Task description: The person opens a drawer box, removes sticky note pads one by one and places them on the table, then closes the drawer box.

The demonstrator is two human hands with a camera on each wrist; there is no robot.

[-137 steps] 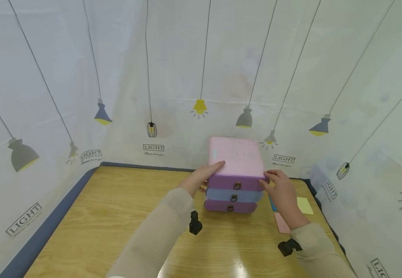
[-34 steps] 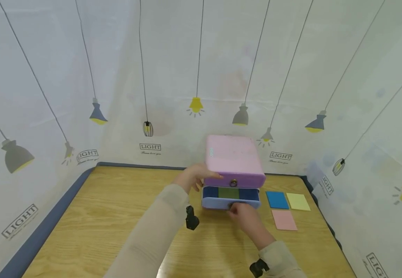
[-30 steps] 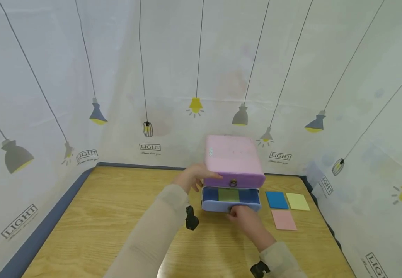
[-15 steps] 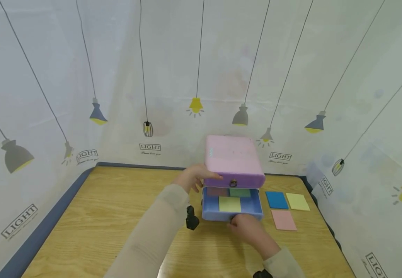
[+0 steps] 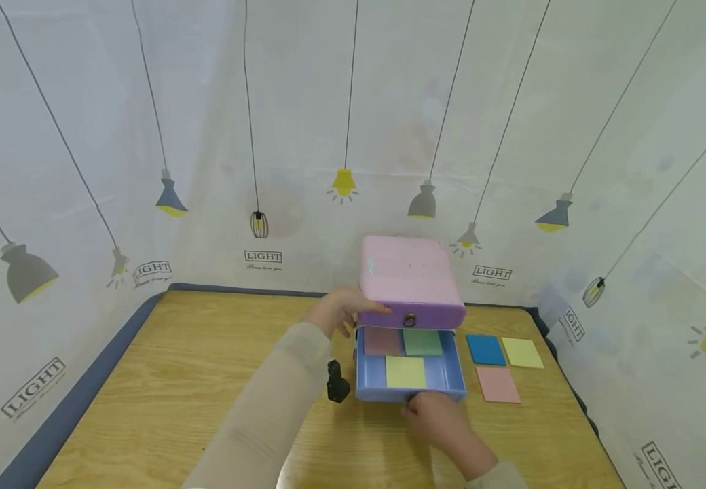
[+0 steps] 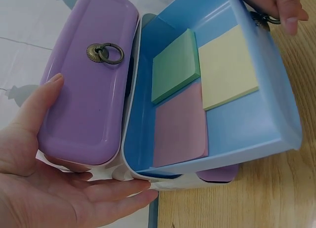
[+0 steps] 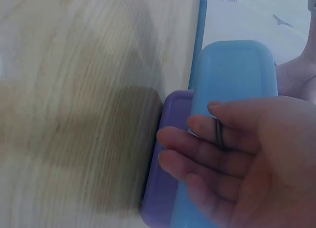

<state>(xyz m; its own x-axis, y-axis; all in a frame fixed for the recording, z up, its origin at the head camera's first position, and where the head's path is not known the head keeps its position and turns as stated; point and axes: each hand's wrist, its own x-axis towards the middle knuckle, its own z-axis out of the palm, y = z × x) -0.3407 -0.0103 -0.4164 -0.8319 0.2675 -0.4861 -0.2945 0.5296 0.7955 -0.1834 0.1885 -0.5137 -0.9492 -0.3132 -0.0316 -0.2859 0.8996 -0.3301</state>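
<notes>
A small drawer cabinet (image 5: 411,272) with a pink top stands against the back wall. Its middle blue drawer (image 5: 371,392) is pulled well out. Inside lie a yellow pad of sticky notes (image 5: 405,373), a green pad (image 5: 422,342) and a pink pad (image 5: 383,341). My right hand (image 5: 447,428) holds the drawer's ring pull (image 7: 219,134), a finger hooked through it. My left hand (image 5: 343,309) rests against the cabinet's left front corner, thumb on the closed purple top drawer (image 6: 89,90), fingers fairly straight along the side.
Right of the cabinet lie a blue square pad (image 5: 485,350), a yellow one (image 5: 522,352) and a pink one (image 5: 497,385) on the wooden table (image 5: 206,380). Below the blue drawer is a purple bottom drawer (image 7: 163,198). A printed cloth wall (image 5: 304,136) rises behind.
My right hand has gone from the cabinet's right corner to the blue drawer's ring and drawn the drawer toward me, uncovering the pads inside. The left hand stays at the cabinet's left side.
</notes>
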